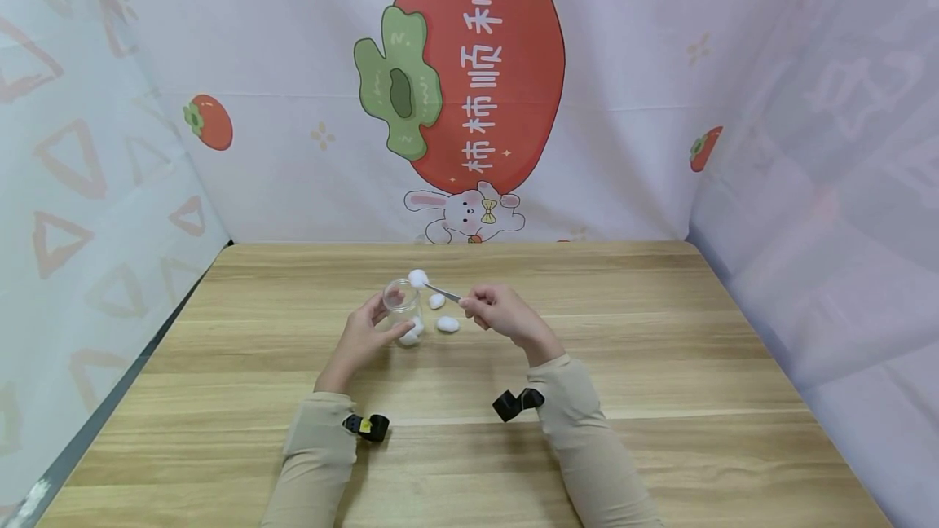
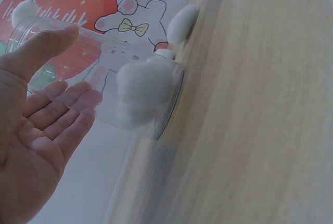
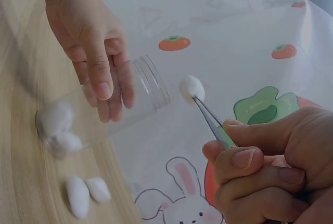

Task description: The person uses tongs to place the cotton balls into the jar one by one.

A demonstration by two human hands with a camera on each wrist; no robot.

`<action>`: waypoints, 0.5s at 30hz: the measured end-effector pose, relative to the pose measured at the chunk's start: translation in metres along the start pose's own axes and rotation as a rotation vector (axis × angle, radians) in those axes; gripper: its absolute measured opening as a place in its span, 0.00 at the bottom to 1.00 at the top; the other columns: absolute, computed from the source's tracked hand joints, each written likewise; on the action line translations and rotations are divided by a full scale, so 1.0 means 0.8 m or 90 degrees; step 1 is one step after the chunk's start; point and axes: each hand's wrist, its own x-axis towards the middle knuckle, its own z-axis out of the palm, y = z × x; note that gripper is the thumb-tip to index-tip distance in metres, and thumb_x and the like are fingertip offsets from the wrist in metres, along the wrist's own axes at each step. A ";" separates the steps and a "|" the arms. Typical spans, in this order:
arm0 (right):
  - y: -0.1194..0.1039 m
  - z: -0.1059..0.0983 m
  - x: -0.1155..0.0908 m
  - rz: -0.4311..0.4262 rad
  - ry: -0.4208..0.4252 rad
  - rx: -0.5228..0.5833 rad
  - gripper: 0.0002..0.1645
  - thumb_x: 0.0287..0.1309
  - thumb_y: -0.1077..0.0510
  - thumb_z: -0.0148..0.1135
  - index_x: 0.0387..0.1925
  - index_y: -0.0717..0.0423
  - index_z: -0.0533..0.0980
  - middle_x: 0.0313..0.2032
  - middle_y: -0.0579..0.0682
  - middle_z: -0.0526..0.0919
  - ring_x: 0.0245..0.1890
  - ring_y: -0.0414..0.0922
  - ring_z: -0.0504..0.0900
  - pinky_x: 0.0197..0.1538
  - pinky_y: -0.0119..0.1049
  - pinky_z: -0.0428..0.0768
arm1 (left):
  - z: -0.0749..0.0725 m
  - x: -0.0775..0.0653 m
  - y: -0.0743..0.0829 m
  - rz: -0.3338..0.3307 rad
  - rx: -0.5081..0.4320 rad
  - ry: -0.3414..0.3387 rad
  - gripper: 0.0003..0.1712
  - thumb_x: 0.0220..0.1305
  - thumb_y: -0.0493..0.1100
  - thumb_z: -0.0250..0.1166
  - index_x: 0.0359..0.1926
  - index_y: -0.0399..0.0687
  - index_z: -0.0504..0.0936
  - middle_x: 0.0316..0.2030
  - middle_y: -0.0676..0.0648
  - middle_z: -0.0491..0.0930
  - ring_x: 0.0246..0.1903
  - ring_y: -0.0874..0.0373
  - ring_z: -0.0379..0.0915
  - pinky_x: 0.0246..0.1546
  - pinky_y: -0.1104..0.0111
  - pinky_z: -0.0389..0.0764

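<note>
A clear plastic jar [image 2: 106, 57] stands upright on the table with several white cotton balls [image 2: 143, 91] at its bottom. My left hand [image 1: 370, 334] holds the jar's side, thumb on the near wall and fingers round the far one. Metal tweezers [image 3: 212, 122] are pinched in my right hand [image 3: 270, 167]. Their tips grip one cotton ball [image 3: 192, 88], which hangs just outside and above the jar's open mouth [image 1: 401, 288]. On the table right of the jar lie two loose cotton balls, one nearer [image 1: 447, 323] and one farther [image 1: 437, 301].
The wooden table [image 1: 623, 446] reaches back to a white cloth backdrop [image 1: 293, 39] printed with persimmons and a rabbit. Cloth walls rise on the left and right. A black strap device sits on each wrist, the left one [image 1: 374, 428] over a beige sleeve.
</note>
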 end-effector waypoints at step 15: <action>0.000 0.009 0.005 0.004 -0.010 -0.001 0.15 0.69 0.58 0.52 0.26 0.63 0.71 0.15 0.43 0.64 0.18 0.39 0.61 0.22 0.26 0.57 | 0.000 0.001 -0.002 -0.014 0.014 -0.002 0.44 0.57 0.45 0.71 0.70 0.37 0.61 0.65 0.33 0.69 0.67 0.39 0.66 0.70 0.54 0.69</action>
